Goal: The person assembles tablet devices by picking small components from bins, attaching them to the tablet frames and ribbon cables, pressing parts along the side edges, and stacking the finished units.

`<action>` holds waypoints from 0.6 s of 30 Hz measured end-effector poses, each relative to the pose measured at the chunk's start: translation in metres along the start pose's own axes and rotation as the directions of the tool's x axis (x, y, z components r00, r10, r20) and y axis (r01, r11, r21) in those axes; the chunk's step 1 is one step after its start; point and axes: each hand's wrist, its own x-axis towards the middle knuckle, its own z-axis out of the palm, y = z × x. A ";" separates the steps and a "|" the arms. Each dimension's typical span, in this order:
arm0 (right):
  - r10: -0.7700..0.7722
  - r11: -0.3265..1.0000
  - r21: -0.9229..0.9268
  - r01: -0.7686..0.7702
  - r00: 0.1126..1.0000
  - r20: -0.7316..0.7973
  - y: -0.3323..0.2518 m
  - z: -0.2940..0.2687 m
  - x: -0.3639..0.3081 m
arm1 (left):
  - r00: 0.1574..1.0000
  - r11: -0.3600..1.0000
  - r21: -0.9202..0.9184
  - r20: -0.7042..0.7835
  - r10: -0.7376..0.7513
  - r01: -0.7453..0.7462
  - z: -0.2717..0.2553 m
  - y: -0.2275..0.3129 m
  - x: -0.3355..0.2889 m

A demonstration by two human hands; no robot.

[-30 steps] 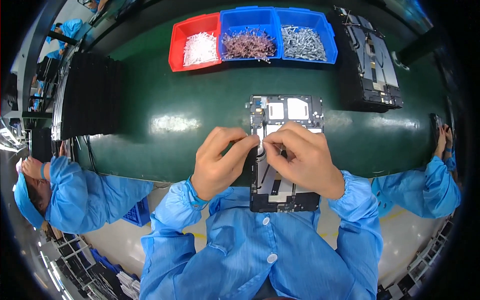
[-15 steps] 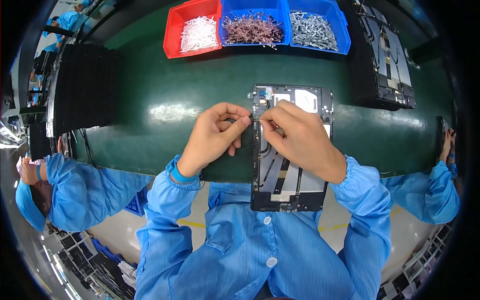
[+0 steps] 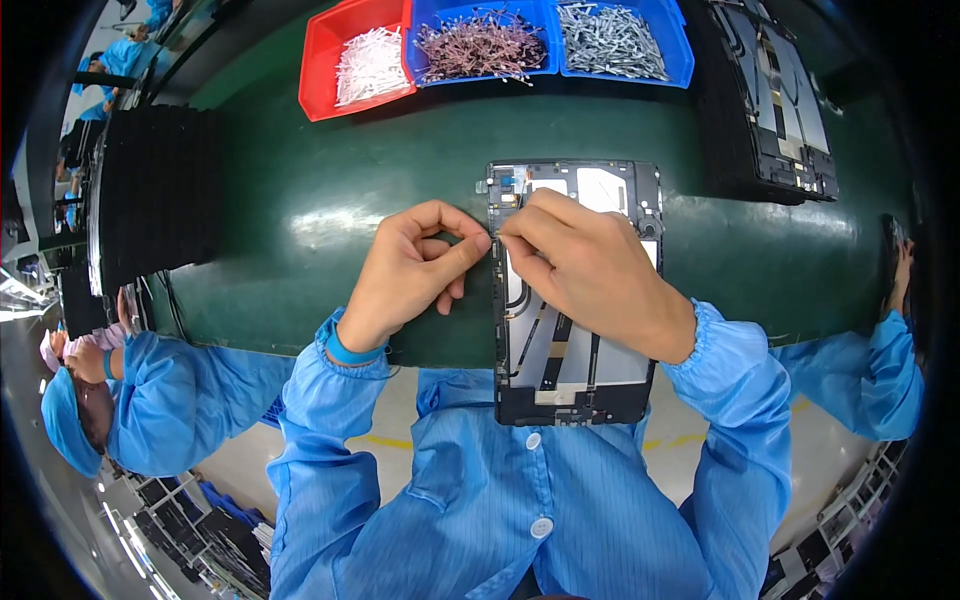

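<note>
An opened tablet-like device (image 3: 625, 355) lies upright in front of me at the green table's near edge, its inner parts, black cables and silvery plates showing. At its left edge my left hand (image 3: 418, 265) is closed, thumb and index finger pinched together beside the frame. My right hand (image 3: 598, 265) reaches over the device, also pinching, with its fingertips close to those of the left hand. Whatever lies between the fingertips is too small or hidden to make out. The right hand covers part of the device's upper middle.
Beyond the device stand a red bin (image 3: 312, 72) of white small parts and two joined blue bins (image 3: 682, 60) holding brownish cables and silvery pieces. Black panels are stacked (image 3: 160, 195) at left; more opened devices (image 3: 790, 110) are piled at right. Co-workers' blue sleeves (image 3: 200, 395) flank me.
The view has shifted slightly, so the bins and device sit farther left. My right fingertips have come a little closer to the left ones at the device's left edge.
</note>
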 end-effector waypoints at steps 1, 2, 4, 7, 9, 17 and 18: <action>-0.006 1.000 0.000 0.006 1.000 0.000 0.000 0.000 0.000 | 1.000 1.000 0.003 0.004 -0.002 0.002 0.000 0.001 0.000; -0.012 1.000 0.000 0.012 1.000 0.000 0.001 0.000 0.000 | 1.000 1.000 0.011 0.001 -0.007 0.007 0.000 0.001 0.000; -0.049 0.999 -0.022 0.048 0.999 -0.019 0.005 0.003 0.000 | 1.000 1.000 0.023 0.001 -0.013 0.013 -0.001 0.002 0.000; -0.057 0.998 -0.036 0.056 0.998 -0.016 0.004 0.002 -0.001 | 1.000 1.000 0.002 0.013 -0.015 0.015 0.000 0.002 0.001; -0.022 0.999 -0.028 0.022 1.000 0.001 0.004 0.001 -0.001 | 1.000 1.000 0.020 -0.009 -0.019 0.019 0.003 0.005 0.001; -0.036 0.999 -0.007 0.036 0.999 -0.017 0.004 0.001 -0.001 | 0.998 0.999 0.029 -0.046 -0.038 0.040 0.007 0.006 -0.001; -0.037 0.999 -0.007 0.037 0.999 -0.017 0.004 0.001 -0.002 | 0.998 0.998 0.028 -0.048 -0.051 0.052 0.007 0.007 -0.001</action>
